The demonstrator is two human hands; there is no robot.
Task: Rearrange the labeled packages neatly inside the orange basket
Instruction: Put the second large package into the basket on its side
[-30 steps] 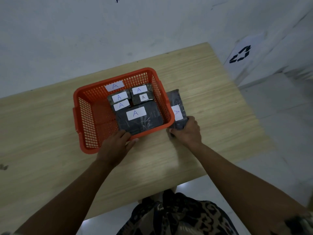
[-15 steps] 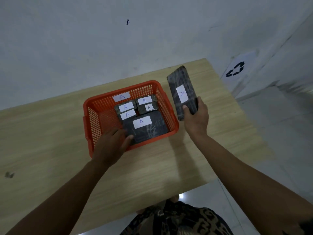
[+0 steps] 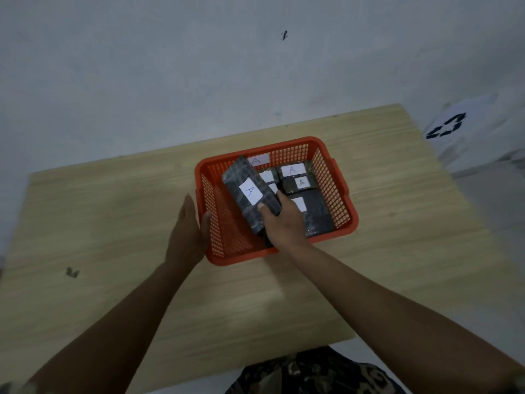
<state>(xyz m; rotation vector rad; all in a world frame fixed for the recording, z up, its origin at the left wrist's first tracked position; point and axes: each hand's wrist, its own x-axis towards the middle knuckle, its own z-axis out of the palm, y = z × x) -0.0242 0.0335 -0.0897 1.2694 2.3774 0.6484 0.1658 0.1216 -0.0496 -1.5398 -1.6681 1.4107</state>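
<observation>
Your right hand (image 3: 284,223) is closed around the near end of a long dark package (image 3: 250,197), with the thumb on its top face and the fingers wrapped around the edge on the right. You hold this package tilted above the left part of the orange basket (image 3: 345,223), so that its far end points away from you and toward the far wall of the basket. A white label with a blue letter A (image 3: 250,191) is on the upper face of the package, just beyond your thumb. Your left hand (image 3: 189,223) holds nothing: it is flat and open, the fingers together, and it rests against the outer left wall of the basket, with the thumb touching the rim. To the right of your right hand, inside the basket, lies a large flat dark package (image 3: 318,214); your hand covers a part of its white label. Beyond your right hand, two smaller packages (image 3: 295,177) with A labels lie side by side near the far wall, and more labels are half hidden behind the package you hold. The basket stands on a light wooden table (image 3: 113,223), which reaches well to the left of your left hand.
</observation>
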